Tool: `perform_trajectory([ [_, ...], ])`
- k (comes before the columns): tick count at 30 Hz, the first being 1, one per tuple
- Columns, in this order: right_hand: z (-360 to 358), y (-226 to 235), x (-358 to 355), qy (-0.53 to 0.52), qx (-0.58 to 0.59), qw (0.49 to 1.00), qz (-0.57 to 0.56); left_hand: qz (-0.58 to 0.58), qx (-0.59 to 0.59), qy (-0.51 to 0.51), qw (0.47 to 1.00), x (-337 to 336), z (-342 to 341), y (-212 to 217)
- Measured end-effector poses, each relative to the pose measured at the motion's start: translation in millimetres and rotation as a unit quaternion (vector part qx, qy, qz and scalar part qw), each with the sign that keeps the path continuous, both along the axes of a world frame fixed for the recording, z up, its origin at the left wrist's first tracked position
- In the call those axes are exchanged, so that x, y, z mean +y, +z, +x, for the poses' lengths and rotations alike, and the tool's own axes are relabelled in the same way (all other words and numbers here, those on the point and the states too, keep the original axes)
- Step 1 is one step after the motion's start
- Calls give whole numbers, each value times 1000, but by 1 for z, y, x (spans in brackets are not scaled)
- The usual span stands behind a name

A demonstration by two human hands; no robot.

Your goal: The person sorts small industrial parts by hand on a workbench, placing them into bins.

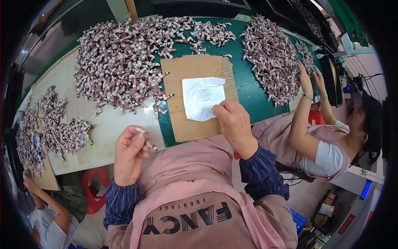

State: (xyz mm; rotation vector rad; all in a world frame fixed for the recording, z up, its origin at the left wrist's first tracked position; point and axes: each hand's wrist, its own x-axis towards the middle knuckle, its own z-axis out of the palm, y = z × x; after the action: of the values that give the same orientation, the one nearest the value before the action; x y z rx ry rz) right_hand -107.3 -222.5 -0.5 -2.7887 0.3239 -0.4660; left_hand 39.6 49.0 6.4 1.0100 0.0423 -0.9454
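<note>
My left hand (132,154) is closed in a pinch around a small white and dark-brown figurine-like piece (147,140), held up over the table's front edge. My right hand (235,123) has its thumb and fingertips pressed together above the lower right corner of a creased white sheet (203,97). What those fingertips hold, if anything, is too small to make out. Under the sheet lies a piece of brown cardboard (173,103) with a torn right side. A large heap of similar small pieces (118,62) spreads behind and left of the cardboard.
Another heap (269,58) sits to the right, near a co-worker's hands (306,83). Further left are more pieces (62,124) and another person's arm (37,191). The tabletop is part green mat (244,87), part pale surface (103,143). A red stool (96,186) stands below the left edge.
</note>
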Motion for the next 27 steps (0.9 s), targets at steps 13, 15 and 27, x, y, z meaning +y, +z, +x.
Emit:
perform_trajectory([
  [13,6,-4,6,2,-23,1000,0,5,-14,-69,998,-27,-16,-2],
  [15,6,-4,7,3,-21,1000,5,7,-4,-57,998,-33,-19,-2],
  [27,4,31,57,27,-99,944,314,60,-40,-43,997,-52,-29,-11],
])
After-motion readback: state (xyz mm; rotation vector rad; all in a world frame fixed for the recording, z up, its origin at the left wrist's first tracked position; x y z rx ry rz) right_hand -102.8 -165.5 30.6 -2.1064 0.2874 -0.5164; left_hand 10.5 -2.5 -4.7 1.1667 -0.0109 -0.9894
